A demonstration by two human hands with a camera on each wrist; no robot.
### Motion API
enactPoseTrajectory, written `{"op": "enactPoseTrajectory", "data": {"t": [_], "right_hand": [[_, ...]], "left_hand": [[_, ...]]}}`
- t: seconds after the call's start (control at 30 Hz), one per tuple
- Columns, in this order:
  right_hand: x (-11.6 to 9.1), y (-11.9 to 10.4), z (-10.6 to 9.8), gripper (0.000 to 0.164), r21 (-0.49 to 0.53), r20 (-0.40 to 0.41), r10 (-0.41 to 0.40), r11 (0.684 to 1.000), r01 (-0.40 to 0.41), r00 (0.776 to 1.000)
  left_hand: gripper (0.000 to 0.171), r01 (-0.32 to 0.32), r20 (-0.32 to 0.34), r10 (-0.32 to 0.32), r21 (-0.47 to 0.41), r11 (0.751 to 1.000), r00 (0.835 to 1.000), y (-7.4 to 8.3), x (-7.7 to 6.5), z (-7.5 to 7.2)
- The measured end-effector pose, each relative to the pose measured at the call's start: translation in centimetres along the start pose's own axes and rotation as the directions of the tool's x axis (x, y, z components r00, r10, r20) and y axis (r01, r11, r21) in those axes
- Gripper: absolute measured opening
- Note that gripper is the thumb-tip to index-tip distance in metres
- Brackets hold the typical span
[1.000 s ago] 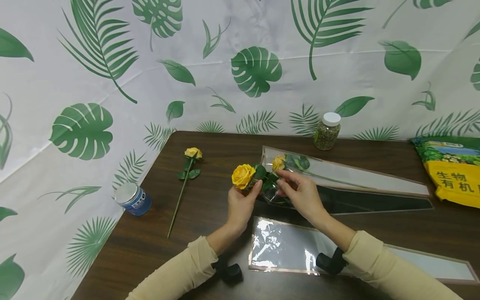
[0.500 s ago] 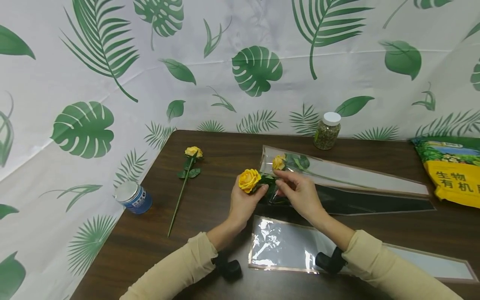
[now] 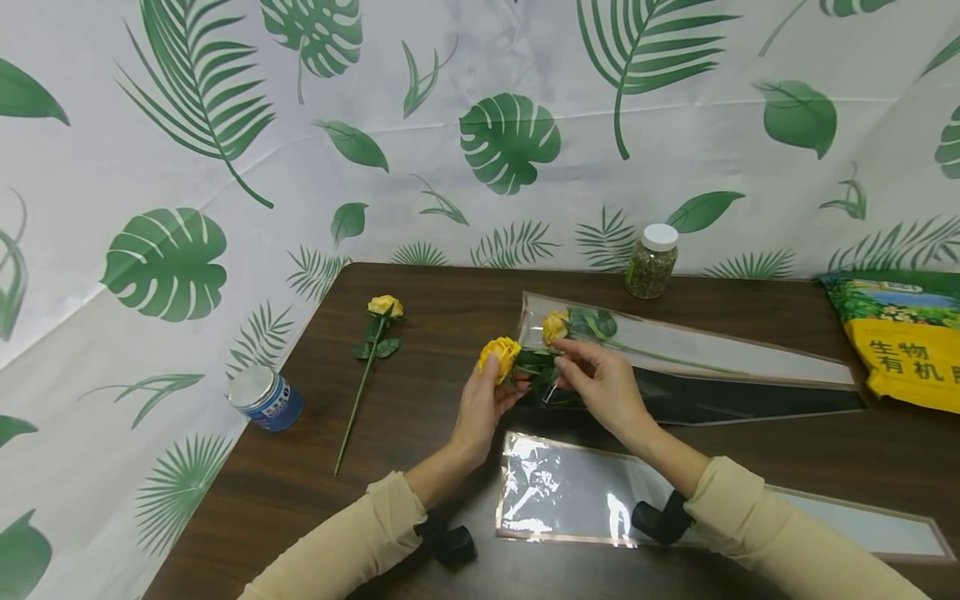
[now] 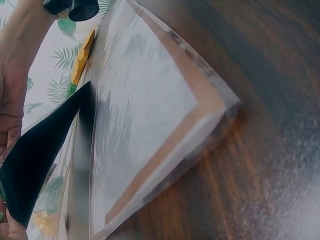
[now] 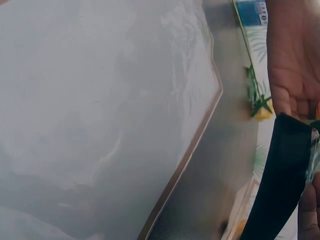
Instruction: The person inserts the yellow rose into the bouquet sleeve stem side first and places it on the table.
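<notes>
My left hand (image 3: 476,412) holds a yellow rose (image 3: 501,357) just below its bloom, the thumb against the petals and the fingers under its leaves. The rose's leaves overlap the mouth of a black-backed clear flower sleeve (image 3: 720,398). With thumb and fingertips, my right hand (image 3: 603,387) pinches that mouth. Black sleeve material (image 5: 280,175) rises to the fingers in the right wrist view. Behind the hands lies a white flower sleeve (image 3: 772,358) with another yellow rose (image 3: 556,327) inside. A third yellow rose (image 3: 386,307) lies bare on the table at left.
A flat white sleeve (image 3: 566,492) with a copper-coloured border lies in front, under the right forearm. A blue tin (image 3: 276,404) stands by the table's left edge. At the back are a white-capped jar (image 3: 651,267) and a yellow-green bag (image 3: 911,350).
The left hand has shifted slightly right, bringing the rose nearer the sleeve mouth, and its thumb has moved up onto the bloom. The right hand keeps its pinch in nearly the same place.
</notes>
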State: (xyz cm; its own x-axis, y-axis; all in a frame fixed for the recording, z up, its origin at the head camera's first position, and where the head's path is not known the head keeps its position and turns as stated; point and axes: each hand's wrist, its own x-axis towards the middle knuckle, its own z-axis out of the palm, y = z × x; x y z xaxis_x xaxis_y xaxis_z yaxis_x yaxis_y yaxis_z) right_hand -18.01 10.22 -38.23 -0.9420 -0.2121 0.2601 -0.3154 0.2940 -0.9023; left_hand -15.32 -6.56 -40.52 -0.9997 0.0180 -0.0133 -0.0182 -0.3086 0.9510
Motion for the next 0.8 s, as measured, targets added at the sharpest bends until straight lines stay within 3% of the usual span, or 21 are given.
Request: {"op": "enactPoseTrajectory", "data": {"t": [0.27,0.47,0.6,0.73,0.8], "right_hand": [[-0.1,-0.3,-0.1,0.027,-0.010,-0.012,-0.005,1.000,0.005,1.000],[-0.1,-0.4,0.0,0.026,-0.021,-0.006,-0.030,0.999,0.030,1.000],[0.0,-0.5,0.0,0.026,-0.044,0.002,-0.052,0.998,0.052,0.999],[0.0,-0.3,0.1,0.026,-0.064,0.005,-0.055,0.996,0.055,0.998],[0.0,-0.3,0.0,0.027,-0.079,0.000,-0.056,0.995,0.056,0.998]], "left_hand": [[0.034,-0.018,-0.020,0.019,0.036,0.999,1.000,-0.1,0.0,-0.2],[0.030,0.004,-0.040,0.005,0.206,0.978,0.999,0.1,0.2,-0.2],[0.029,-0.009,-0.006,0.012,0.325,0.946,1.000,0.3,0.5,-0.1],[0.029,-0.056,0.037,0.044,0.486,0.872,0.998,0.8,0.6,-0.2],[0.029,-0.068,0.053,0.046,0.563,0.823,0.998,1.1,0.6,-0.3]]}}
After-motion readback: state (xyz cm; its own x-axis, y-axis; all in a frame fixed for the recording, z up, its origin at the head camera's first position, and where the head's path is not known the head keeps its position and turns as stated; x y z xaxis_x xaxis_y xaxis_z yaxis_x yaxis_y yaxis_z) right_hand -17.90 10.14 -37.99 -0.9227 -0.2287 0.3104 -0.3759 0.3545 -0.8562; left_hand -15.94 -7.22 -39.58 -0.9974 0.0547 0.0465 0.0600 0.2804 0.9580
